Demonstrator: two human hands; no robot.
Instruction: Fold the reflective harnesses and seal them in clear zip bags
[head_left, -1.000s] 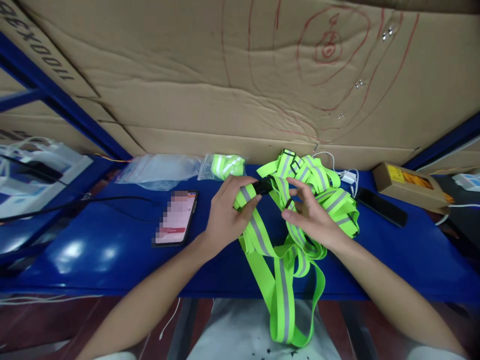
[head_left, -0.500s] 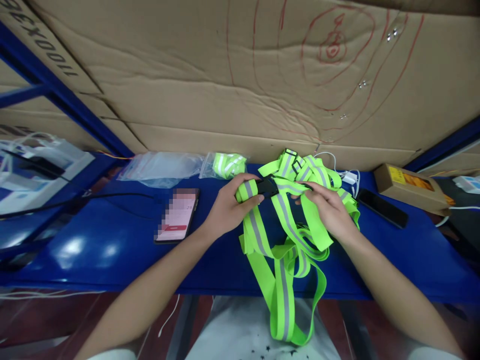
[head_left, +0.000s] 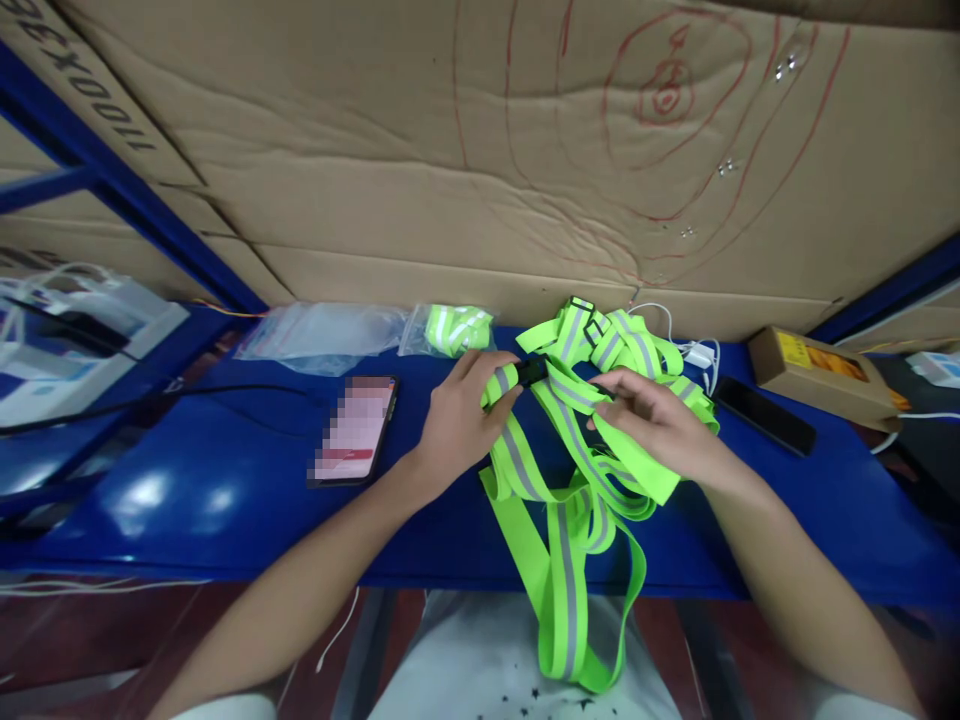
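A neon-green reflective strap vest (head_left: pixel 570 520) with grey stripes lies on the blue table (head_left: pixel 225 500), and its lower loops hang over the front edge. My left hand (head_left: pixel 461 415) is closed on a strap end beside a black buckle (head_left: pixel 531 370). My right hand (head_left: pixel 652 420) pinches another strap of the same vest just to the right of the buckle. Behind both hands sits a pile of more green straps (head_left: pixel 611 340).
A phone (head_left: pixel 352 430) with a lit screen lies left of my hands. Clear plastic bags (head_left: pixel 322 335) and a bagged green strap (head_left: pixel 454 328) lie at the back. A dark phone (head_left: pixel 761 412), a white cable (head_left: pixel 694 352) and a cardboard box (head_left: pixel 821 375) are at the right. A cardboard wall stands behind.
My right hand went from spread fingers to gripping a strap, then drew slightly down and toward me. My left hand kept its hold near the buckle and tilted the strap end.
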